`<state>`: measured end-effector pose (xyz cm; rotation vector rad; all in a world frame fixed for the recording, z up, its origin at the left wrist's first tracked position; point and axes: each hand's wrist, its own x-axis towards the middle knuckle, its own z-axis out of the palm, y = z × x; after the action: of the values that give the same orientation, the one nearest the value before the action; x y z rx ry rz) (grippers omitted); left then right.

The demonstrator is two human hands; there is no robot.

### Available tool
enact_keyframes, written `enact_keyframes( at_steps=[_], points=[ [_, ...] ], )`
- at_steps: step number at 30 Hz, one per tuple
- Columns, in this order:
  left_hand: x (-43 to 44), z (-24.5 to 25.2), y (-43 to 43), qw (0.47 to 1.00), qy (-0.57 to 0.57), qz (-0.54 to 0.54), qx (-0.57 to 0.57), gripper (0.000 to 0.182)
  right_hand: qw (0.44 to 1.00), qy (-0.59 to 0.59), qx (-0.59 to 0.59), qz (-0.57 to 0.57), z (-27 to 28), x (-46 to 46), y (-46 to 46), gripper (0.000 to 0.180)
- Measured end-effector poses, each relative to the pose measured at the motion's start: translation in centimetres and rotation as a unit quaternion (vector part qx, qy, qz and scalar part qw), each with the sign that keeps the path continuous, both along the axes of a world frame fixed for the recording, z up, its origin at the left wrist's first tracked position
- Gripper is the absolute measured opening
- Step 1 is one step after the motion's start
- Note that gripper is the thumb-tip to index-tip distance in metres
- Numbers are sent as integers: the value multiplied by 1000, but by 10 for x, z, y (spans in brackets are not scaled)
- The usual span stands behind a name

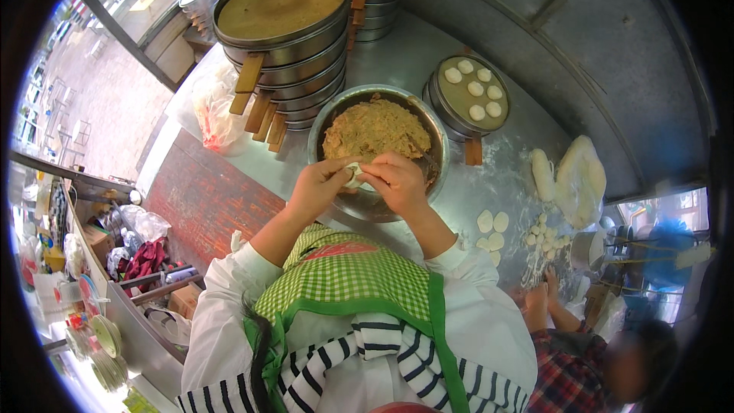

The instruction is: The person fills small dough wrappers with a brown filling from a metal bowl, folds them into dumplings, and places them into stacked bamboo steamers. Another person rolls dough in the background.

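Note:
Between the fingertips of my left hand (321,183) and my right hand (397,182) is a small white dough bun (354,175), pinched from both sides. Both hands are above the near rim of a large metal bowl (378,215). A mound of minced filling (375,126) fills much of this bowl, and a utensil handle (421,152) leans in it at the right. Right of the bowl, several shaped buns (475,89) sit apart on the lined top of a round steamer basket (459,89). The underside of the held bun is hidden by my fingers.
Tall stacks of steamers with wooden handles (269,115) stand behind left. Flattened dough wrappers (492,229), small dough pieces (542,235) and a large dough lump (581,183) lie right on the floured metal table (390,66). A co-worker's hands (542,292) are near the dough pieces. A red worn board (206,195) lies left.

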<state>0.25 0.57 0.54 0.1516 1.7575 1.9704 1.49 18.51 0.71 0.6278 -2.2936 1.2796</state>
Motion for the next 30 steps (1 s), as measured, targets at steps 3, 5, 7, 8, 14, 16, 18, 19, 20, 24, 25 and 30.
enact_keyframes(
  at_steps=[3, 5, 7, 8, 14, 16, 18, 19, 20, 24, 25, 30],
  points=[
    [1, -1, 0, 988, -67, 39, 134, 35, 998, 61, 3, -32, 2, 1, -3, 18],
    [1, -4, -2, 978, -106, 33, 177, 36, 997, 64, 34, -40, 5, 4, -5, 17],
    [1, -7, -1, 970, -114, 27, 214, 35, 998, 29, 37, -51, 8, 6, -6, 15],
    [3, -9, -1, 969, -109, 31, 219, 35, 998, -19, 31, -56, 10, 6, -6, 14],
    [7, -8, 3, 986, -90, 60, 130, 33, 1000, -12, 7, -14, 7, 0, -11, 17],
    [7, -7, 3, 988, -81, 50, 124, 33, 998, 50, 42, 5, 5, 0, -13, 17],
    [6, -6, 0, 991, -70, 26, 108, 33, 991, 112, 61, 34, 3, 1, -12, 17],
    [5, -6, 0, 993, -65, 18, 100, 33, 996, 72, 55, 19, 3, 2, -11, 16],
    [5, -5, -2, 994, -58, 12, 92, 33, 999, 29, 45, 4, 3, 2, -9, 15],
    [-3, -3, -5, 998, -52, -30, 22, 34, 1000, 2, 24, 14, -1, -2, -7, 17],
    [-3, -2, -4, 997, -59, -9, 55, 34, 1000, 5, 13, 1, -2, -4, -7, 18],
    [2, -2, 4, 988, -89, 49, 119, 30, 996, 75, 37, -39, -5, 0, -12, 18]
  ],
)
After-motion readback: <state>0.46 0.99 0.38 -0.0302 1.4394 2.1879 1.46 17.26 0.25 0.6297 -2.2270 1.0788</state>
